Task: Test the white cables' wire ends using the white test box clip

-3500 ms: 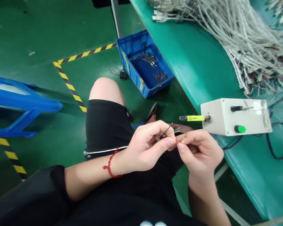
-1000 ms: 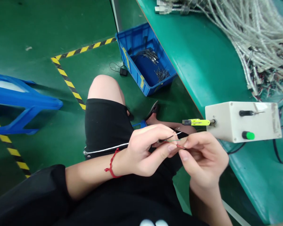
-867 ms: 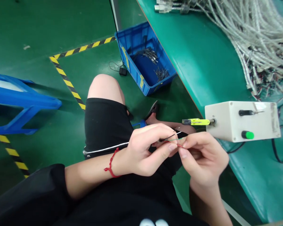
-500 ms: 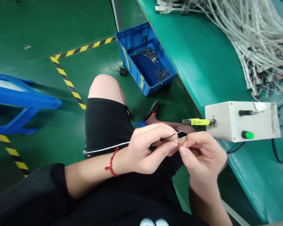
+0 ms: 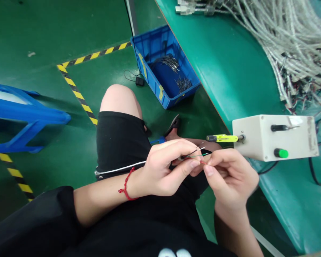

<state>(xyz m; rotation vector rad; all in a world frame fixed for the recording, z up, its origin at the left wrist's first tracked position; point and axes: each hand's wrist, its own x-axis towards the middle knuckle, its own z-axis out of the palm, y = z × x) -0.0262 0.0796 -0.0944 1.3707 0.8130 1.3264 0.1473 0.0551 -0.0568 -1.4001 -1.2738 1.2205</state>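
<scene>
My left hand (image 5: 168,167) is closed around a cable (image 5: 123,166), whose silvery length trails back over my wrist to my lap. Thin split wires stick out past its fingers: a black one, a green one (image 5: 196,155), one with a pale tip, and a red wire (image 5: 202,162). The thumb and forefinger of my right hand (image 5: 228,175) pinch the end of the red wire. Both hands are held above my lap, their fingertips slightly apart. The rest of the cable inside my left palm is hidden.
At the green table's edge (image 5: 216,92) stands a beige box (image 5: 289,137) with a green knob and a yellow-green tool (image 5: 224,138) jutting out. Clear-sheathed cables (image 5: 273,39) are heaped behind. A blue crate (image 5: 163,96) with cables and a blue stool (image 5: 24,114) stand on the floor.
My right fingertips have drawn slightly away to the right, so more of the red wire shows between the hands. The green wire's end now shows free.
</scene>
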